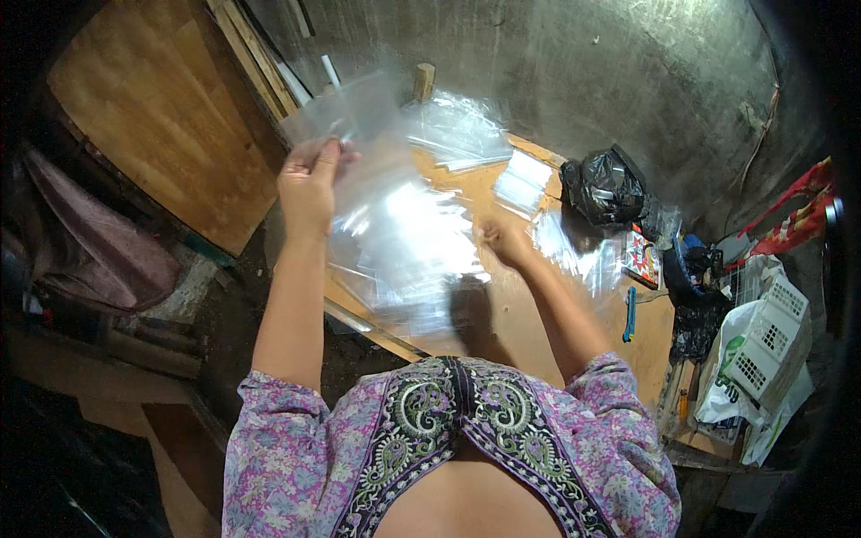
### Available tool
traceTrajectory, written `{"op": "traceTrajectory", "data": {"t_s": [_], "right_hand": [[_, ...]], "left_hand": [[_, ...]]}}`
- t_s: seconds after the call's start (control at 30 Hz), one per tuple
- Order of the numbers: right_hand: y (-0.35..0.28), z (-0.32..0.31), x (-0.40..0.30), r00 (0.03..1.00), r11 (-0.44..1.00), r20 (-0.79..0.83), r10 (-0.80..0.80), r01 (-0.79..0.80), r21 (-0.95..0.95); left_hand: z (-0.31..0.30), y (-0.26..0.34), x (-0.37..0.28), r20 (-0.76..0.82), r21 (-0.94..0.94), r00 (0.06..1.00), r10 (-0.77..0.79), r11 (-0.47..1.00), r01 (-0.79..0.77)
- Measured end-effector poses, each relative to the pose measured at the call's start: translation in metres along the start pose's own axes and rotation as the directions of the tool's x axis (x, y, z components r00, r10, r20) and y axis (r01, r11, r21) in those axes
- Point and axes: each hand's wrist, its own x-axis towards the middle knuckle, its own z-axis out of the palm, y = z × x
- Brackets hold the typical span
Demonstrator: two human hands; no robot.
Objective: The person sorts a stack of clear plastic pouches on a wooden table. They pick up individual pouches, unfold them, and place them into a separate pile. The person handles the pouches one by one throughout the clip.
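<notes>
My left hand (311,178) pinches a clear plastic sheet or bag (373,101) between thumb and fingers, raised over the far left side of the wooden table (514,316). The sheet is blurred. Below it lies a heap of clear plastic bags (403,269), glaring white under the light. To the right of the heap, my right hand (503,242) hovers over or rests on the tabletop with its fingers curled in. Blur hides whether anything is between those fingers. Farther back is another pile of clear plastic bags (461,131), with a small neat stack (522,181) to its right.
A black plastic bag (605,185) sits at the table's back right, with a printed box (641,259) and a blue utility knife (629,314) nearer. A white plastic basket (770,336) stands off the right side. A wooden panel (168,121) leans at the left. Behind rises a grey wall (538,60).
</notes>
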Motion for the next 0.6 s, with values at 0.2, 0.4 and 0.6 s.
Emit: {"op": "traceTrajectory", "data": {"t_s": [0.2, 0.4, 0.6], "right_hand": [[0.015, 0.055, -0.057, 0.987, 0.970, -0.042, 0.153, -0.158, -0.186], [-0.001, 0.089, -0.034, 0.959, 0.918, 0.012, -0.285, 0.276, -0.286], [-0.001, 0.116, -0.034, 0.921, 0.903, -0.048, -0.387, 0.369, -0.220]], "left_hand": [[-0.016, 0.003, 0.001, -0.158, 0.110, 0.968, 0.197, 0.977, -0.181], [-0.020, -0.012, -0.002, -0.195, 0.250, 0.951, 0.242, 0.949, -0.191], [-0.024, -0.024, -0.010, -0.148, 0.270, 0.960, 0.238, 0.943, -0.192]]}}
